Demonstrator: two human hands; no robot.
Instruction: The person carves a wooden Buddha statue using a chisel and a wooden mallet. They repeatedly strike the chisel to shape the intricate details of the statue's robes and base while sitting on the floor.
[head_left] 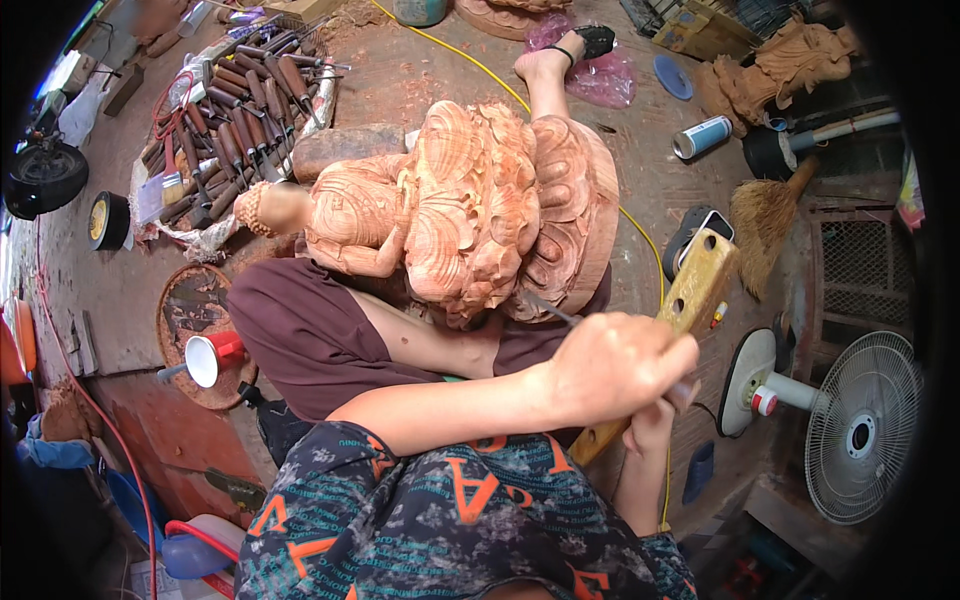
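Nearest the camera is a dark shirt (pixel 430 520) with orange letters, worn by the seated person. Beyond it, a carved wooden statue (pixel 470 210) lies on its side between the person's legs, head toward the left and petalled base toward the right; it shows no clamp, so a hard push at the base could roll or slide it. The maroon trousers (pixel 300 330) are pulled up, leaving a bare shin (pixel 435 335) right beside the carving, where a slipping edge could cut skin. To the upper left, a pile of chisels (pixel 245 110) lies close to the statue's head, and a shift that way could nick the tight curls. A white fan (pixel 860 430) stands well apart on the right and seems a small worry. A yellow wooden bar (pixel 705 270) with holes slants beside the hands; an elbow or wrist knocking it could spoil a stroke. The left hand (pixel 620 365) is clenched around a chisel (pixel 552 311); the right hand (pixel 650 425) is bent just below, partly hidden, and I cannot tell what it grips. The thin blade points at the base's near edge, contact unclear; too steep a push against the grain could split off a petal.
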